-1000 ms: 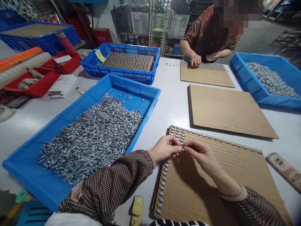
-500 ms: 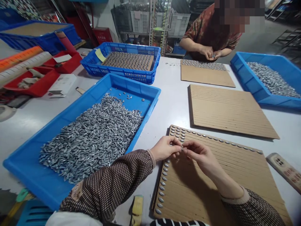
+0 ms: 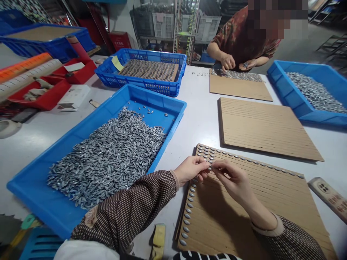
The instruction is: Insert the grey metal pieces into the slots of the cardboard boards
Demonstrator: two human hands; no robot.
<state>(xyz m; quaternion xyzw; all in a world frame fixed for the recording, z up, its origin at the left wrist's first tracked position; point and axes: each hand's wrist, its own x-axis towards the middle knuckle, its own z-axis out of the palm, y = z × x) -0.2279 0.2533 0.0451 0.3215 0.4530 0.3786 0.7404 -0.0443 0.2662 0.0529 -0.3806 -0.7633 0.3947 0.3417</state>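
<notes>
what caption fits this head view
Left hand and right hand pinch a small metal piece over a slotted cardboard sheet, blue tray alongside.

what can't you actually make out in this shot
- What the left hand and right hand pinch between them: head view, too small, covered by fingertips.
- Near edge of the slotted cardboard: head view, cut off by the frame bottom, partly under the sleeves.
- Right blue tray: head view, cut off by the right edge.
- Marks on the wooden strip: head view, too small.
</notes>
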